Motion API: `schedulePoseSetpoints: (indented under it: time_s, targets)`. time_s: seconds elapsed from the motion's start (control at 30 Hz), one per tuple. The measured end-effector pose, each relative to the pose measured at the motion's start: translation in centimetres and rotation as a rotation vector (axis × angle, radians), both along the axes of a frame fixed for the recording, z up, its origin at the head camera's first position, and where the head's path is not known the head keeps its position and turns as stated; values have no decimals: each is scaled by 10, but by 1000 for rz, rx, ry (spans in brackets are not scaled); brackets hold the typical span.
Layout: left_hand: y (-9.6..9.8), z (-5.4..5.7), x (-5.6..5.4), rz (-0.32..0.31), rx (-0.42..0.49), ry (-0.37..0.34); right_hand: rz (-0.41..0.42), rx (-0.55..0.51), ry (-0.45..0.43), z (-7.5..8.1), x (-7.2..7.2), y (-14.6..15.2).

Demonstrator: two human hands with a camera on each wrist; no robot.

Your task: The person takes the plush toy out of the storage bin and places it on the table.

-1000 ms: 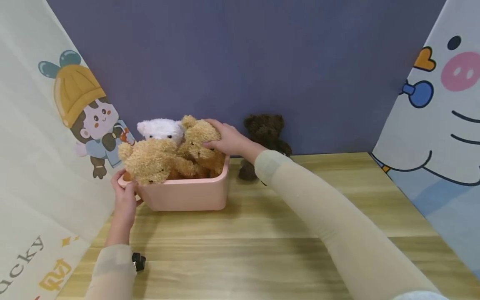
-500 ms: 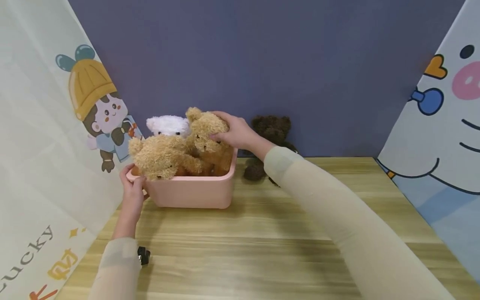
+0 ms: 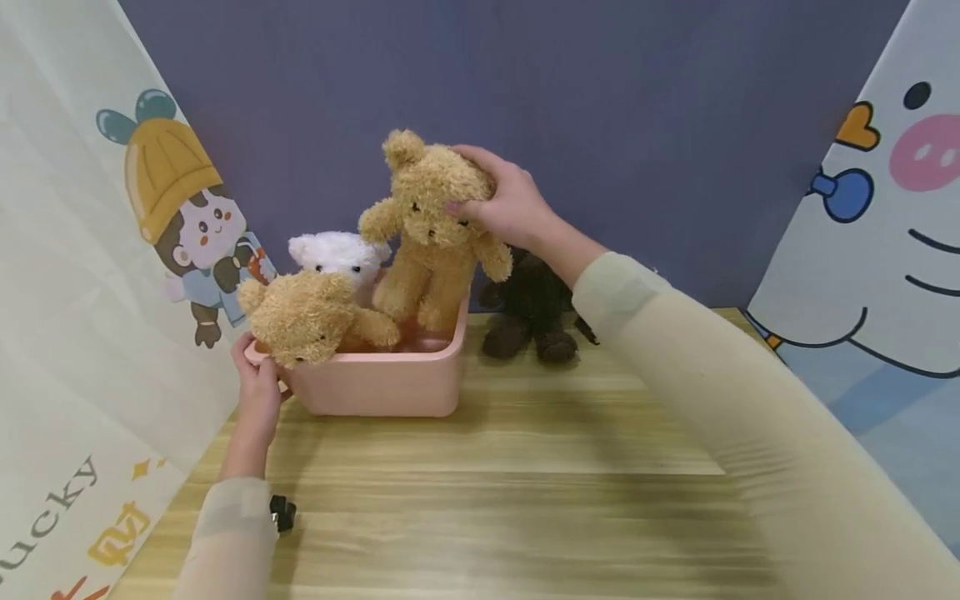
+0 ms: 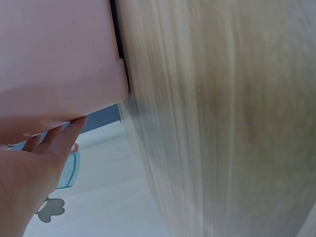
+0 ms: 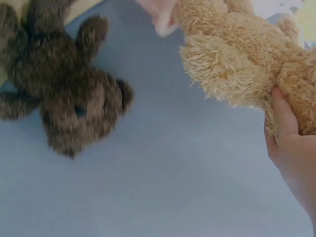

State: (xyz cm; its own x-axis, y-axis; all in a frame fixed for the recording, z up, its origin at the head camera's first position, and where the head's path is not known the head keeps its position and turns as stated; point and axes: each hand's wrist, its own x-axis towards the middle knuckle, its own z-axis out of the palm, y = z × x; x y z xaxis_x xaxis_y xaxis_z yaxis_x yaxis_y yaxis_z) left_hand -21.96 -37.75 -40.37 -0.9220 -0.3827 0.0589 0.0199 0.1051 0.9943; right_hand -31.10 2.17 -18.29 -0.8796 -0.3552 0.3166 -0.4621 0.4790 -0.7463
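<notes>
A pink bin (image 3: 375,387) stands at the left back of the wooden table. My left hand (image 3: 257,392) grips its left end, thumb at the rim; fingers (image 4: 69,136) lie against its wall in the left wrist view. With my right hand (image 3: 517,200) I hold a tan teddy bear (image 3: 431,196) by the head. It hangs upright over the bin's right part, its feet near the rim level. A second tan teddy bear (image 3: 296,312) slumps over the bin's front left rim. Behind it a white plush toy (image 3: 337,254) sits in the bin.
A dark brown teddy bear (image 3: 528,312) sits against the purple back wall (image 3: 637,125), right of the bin and partly hidden by my right arm. Printed cloth panels (image 3: 60,250) bound the table on both sides. A small black object (image 3: 282,513) shows at my left wrist.
My right hand has lifted the tan teddy bear upward, from sitting in the bin until its body and legs show. The left hand keeps its place on the bin.
</notes>
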Motion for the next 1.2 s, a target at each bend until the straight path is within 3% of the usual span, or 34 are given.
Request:
schedulePoseSetpoints:
  time_s: [0.17,0.27,0.4,0.67,0.9,1.2]
  targets:
    - [-1,-4,0,18,3,6,-4,-200,-17,22,1,32]
    - [-1,-5,1,22,-2,9,-19,-237,-17,33,1,53]
    - [0,-5,2,21,-12,14,-79,-168,31,47,1,85]
    - [0,0,1,18,-27,7,-211,112,77,63,1,155]
    - [0,1,-2,11,-25,9,-243,367,44,51,0,205]
    - [0,-3,-2,9,1,18,-219,467,-69,1,-8,235]
